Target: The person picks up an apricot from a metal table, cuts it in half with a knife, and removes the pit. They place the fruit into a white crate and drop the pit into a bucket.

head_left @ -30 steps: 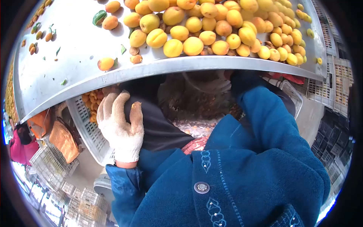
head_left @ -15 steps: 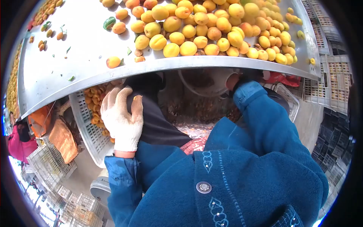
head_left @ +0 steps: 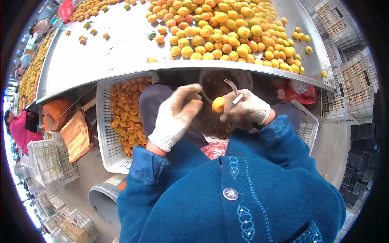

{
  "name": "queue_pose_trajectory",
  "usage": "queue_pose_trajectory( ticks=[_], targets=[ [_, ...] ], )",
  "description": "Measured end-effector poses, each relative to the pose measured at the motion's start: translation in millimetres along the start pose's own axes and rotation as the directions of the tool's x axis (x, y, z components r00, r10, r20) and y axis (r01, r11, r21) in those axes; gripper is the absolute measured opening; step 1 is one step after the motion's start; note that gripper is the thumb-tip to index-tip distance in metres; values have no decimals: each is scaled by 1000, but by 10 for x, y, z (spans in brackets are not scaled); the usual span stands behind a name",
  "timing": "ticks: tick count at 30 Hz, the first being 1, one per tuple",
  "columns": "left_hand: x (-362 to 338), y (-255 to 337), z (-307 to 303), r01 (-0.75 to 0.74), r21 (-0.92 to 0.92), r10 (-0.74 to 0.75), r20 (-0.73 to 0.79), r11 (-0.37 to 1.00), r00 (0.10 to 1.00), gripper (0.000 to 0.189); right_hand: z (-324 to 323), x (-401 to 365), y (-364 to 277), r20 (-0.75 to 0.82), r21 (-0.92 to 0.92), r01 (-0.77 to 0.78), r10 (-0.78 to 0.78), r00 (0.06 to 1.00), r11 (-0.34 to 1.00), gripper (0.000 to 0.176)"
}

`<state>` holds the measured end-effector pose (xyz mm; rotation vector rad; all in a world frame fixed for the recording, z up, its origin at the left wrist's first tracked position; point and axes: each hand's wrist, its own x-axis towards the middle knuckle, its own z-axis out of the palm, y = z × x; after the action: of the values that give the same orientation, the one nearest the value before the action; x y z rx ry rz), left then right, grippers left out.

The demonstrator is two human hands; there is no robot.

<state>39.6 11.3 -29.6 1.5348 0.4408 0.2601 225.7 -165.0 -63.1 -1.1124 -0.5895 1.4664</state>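
Note:
My left hand (head_left: 176,115), in a white knitted glove, is raised over my knee with thumb and fingers apart and nothing seen between them. Facing it, my right gloved hand (head_left: 245,106) holds an apricot (head_left: 218,105) at its fingertips, together with a small curved knife (head_left: 232,86). Under the table edge on the left, a white crate (head_left: 107,141) holds split apricot halves (head_left: 129,113). Behind my right hand stands a round bucket (head_left: 248,81) with dark scraps inside.
A metal table (head_left: 101,65) bears a large heap of whole apricots (head_left: 219,36). Stacked crates (head_left: 354,91) stand at the right. A grey bucket (head_left: 104,202) lies at the lower left. A person in pink (head_left: 22,131) is at the far left.
My left hand has moved right, away from the crate. My right hand has come out from under the table edge with the apricot and knife. The view has shifted, showing more of the crate.

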Motion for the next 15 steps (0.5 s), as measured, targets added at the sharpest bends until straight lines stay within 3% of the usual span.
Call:
queue_pose_trajectory(
  ticks=[2, 4, 6, 8, 10, 12, 15],
  targets=[
    [-58, -72, 110, 82, -168, -70, 73, 982, 995, 31, 186, -51, -104, -28, 24, -3, 4, 1000, 1000, 12],
    [-146, -37, 136, 87, -118, -74, 110, 989, 991, 32, 304, -88, -196, 39, -51, 16, -14, 999, 999, 15],
    [-213, -67, 162, 111, -115, -97, 122, 987, 988, 33, 559, -127, -312, -150, -238, -63, 28, 988, 969, 19],
    [-327, 63, 113, 141, -43, -138, 69, 989, 988, 33, 591, -11, -189, -163, -399, -45, -22, 986, 916, 21],
    [-365, -92, 122, 86, 72, -85, -30, 994, 996, 30, 788, 17, -312, -167, -421, -144, 80, 983, 895, 19],
    [-387, -220, 127, 42, 87, -30, -140, 995, 990, 25, 721, 115, -257, -106, -521, -139, 98, 990, 842, 17],
    [-471, -169, 57, 40, -137, -70, -220, 990, 973, 20, 867, 254, -284, -60, -594, -84, 60, 996, 800, 13]
  ],
)
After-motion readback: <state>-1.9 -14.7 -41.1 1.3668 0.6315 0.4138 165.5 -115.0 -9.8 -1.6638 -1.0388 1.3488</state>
